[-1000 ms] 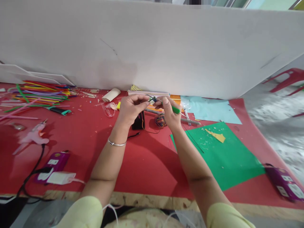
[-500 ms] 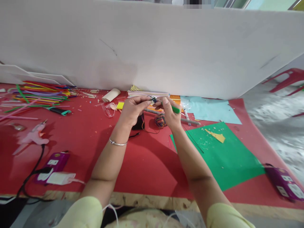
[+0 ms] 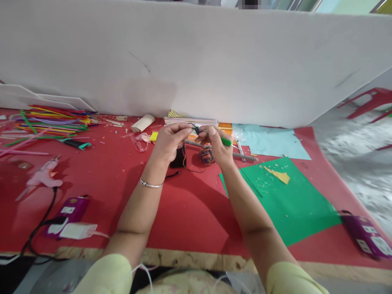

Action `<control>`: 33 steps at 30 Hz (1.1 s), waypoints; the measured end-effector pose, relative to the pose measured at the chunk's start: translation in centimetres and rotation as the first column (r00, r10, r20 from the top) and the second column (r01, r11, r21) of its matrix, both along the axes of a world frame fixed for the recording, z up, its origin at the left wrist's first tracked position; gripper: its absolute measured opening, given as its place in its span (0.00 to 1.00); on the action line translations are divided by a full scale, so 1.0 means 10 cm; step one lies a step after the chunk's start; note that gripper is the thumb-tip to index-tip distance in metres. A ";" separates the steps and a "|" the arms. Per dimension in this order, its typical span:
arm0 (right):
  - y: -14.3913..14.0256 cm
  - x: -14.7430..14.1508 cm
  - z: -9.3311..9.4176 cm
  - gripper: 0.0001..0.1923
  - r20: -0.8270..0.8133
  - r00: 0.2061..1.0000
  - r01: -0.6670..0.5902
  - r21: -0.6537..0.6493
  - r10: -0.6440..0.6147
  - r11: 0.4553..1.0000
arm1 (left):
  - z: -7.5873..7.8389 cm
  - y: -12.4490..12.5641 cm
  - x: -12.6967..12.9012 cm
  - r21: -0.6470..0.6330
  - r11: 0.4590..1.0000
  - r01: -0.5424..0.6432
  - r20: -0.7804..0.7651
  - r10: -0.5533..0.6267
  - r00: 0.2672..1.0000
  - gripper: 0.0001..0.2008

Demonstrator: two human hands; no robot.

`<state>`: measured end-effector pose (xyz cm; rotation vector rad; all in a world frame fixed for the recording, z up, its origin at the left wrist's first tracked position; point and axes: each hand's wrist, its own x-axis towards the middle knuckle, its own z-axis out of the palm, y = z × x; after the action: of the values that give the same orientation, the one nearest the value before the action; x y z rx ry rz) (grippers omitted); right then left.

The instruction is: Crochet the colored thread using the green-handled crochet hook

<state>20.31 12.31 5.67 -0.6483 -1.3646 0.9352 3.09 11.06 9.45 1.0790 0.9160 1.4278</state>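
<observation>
Pinching a small dark piece (image 3: pixel 197 130), the left hand (image 3: pixel 170 141) meets the right hand (image 3: pixel 218 146), which grips a green stick (image 3: pixel 226 141) pointing toward four o'clock, above the red table (image 3: pixel 183 212).

Person wore a pale yellow-green top; short sleeves (image 3: pixel 107 275) ended above the elbows, forearms bare. Thin silver bangle (image 3: pixel 149 184) circled the left wrist. Left hand (image 3: pixel 170 143) and right hand (image 3: pixel 218 148) were ungloved, no rings discernible. Thin white cords (image 3: pixel 143 269) trailed over the top near the lap.
</observation>
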 end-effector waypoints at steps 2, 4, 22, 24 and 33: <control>0.00 0.01 0.01 0.26 0.025 1.000 -0.007 -0.006 0.007 1.000 | 0.00 0.00 -0.01 0.000 1.000 -0.002 -0.015 0.002 1.000 0.10; -0.01 0.02 0.01 0.27 0.044 0.999 -0.013 -0.006 0.013 1.000 | 0.00 0.01 -0.02 0.001 1.000 -0.004 -0.025 0.004 1.000 0.10; 0.00 0.06 0.00 0.22 0.160 0.986 0.020 0.158 -0.046 0.987 | -0.02 0.02 -0.03 0.017 0.998 -0.064 -0.046 0.064 0.997 0.08; 0.00 0.07 0.00 0.23 0.196 0.976 0.053 0.198 -0.093 0.979 | -0.02 0.02 -0.03 0.012 0.998 -0.064 -0.044 0.064 0.997 0.08; -0.02 0.11 0.04 0.17 0.306 0.931 0.070 0.390 -0.200 0.918 | -0.01 0.01 -0.04 -0.009 0.996 -0.091 -0.031 0.091 0.995 0.09</control>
<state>21.37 12.11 6.05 -0.6187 -1.7264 0.4379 2.72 11.18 9.39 1.0654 1.0050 1.4826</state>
